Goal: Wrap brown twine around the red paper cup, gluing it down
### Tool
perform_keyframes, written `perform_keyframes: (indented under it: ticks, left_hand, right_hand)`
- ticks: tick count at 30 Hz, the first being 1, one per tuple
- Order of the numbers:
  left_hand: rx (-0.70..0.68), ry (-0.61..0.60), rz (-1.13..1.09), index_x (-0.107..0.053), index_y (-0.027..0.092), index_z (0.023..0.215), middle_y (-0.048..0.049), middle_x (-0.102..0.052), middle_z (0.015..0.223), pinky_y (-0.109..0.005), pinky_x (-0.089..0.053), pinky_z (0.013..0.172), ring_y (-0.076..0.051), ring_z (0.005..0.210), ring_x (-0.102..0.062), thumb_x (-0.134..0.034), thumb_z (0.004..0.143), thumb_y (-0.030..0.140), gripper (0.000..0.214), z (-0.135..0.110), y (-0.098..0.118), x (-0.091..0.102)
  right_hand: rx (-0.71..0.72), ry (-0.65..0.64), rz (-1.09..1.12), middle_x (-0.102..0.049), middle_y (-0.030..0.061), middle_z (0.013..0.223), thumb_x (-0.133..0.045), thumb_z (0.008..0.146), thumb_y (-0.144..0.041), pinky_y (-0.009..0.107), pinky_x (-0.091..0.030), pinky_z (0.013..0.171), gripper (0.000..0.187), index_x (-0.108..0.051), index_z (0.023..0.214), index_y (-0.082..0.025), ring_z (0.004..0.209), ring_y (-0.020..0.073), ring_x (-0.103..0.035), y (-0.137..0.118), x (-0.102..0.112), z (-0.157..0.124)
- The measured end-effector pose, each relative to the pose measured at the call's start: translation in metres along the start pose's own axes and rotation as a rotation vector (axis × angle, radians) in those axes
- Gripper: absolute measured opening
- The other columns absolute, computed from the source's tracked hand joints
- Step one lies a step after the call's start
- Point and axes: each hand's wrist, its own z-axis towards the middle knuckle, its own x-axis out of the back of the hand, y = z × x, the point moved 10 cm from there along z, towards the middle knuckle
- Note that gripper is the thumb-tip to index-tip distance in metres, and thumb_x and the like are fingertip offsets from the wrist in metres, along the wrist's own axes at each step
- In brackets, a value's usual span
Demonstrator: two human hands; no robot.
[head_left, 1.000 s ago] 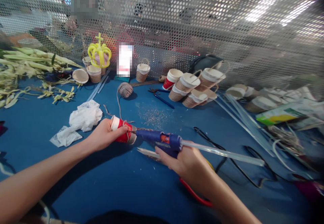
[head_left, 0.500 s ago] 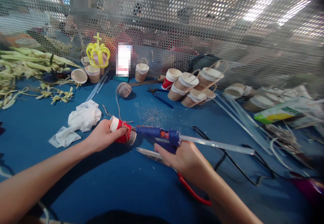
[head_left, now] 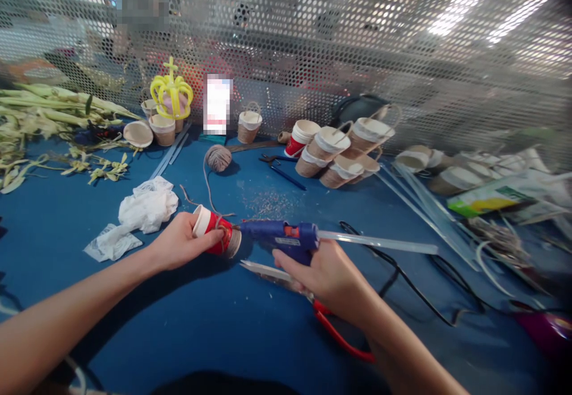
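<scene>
A red and white paper cup (head_left: 232,241), partly wound with grey-brown yarn at its base, lies tilted in my left hand (head_left: 181,241), whose fingers close around it. My right hand (head_left: 328,273) grips a blue glue gun (head_left: 277,237), with a clear glue stick (head_left: 379,241) jutting from its back. The gun's nozzle is at the wound part of the cup; whether it touches cannot be made out. From the cup a strand leads back to a yarn ball (head_left: 218,158). Under my right hand lie scissors with red handles (head_left: 342,338).
Twine-wrapped cups (head_left: 328,145) stand at the back right, with pliers (head_left: 283,171) beside them. White lace (head_left: 149,204) lies left, dried husks (head_left: 44,109) further back. A yellow crown (head_left: 172,94) sits near a perforated metal screen (head_left: 286,43). A black cord (head_left: 402,282) loops at right.
The glue stick's rear end has come up and in towards the gun. My right hand has shifted slightly, while the cup in my left hand stays nearly in place.
</scene>
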Motion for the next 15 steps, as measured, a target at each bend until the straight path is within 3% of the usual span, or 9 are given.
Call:
perform_keyframes:
  ticks: [6,15]
  left_hand:
    - [-0.013,0.019,0.021,-0.067,0.013,0.077,-0.0035,-0.066,0.064,-0.025,-0.046,0.056,-0.017,0.062,-0.058,-0.054,0.071,0.033,0.025,-0.0018,0.0026,0.0017]
    - [-0.025,0.008,0.031,-0.067,0.012,0.079,-0.004,-0.066,0.066,-0.025,-0.046,0.057,-0.017,0.062,-0.057,-0.053,0.072,0.033,0.026,-0.0013,0.0046,0.0008]
  right_hand:
    - [-0.038,-0.018,-0.055,-0.048,-0.0027,0.038,-0.052,0.07,-0.035,0.022,-0.039,0.036,0.021,-0.054,0.065,-0.015,0.033,0.0108,-0.046,-0.0025,0.0011,0.0028]
    - [-0.031,-0.058,-0.023,-0.044,-0.0054,0.038,-0.051,0.07,-0.036,0.021,-0.036,0.035,0.02,-0.045,0.06,-0.019,0.034,0.0092,-0.043,-0.0006,-0.0018,0.0006]
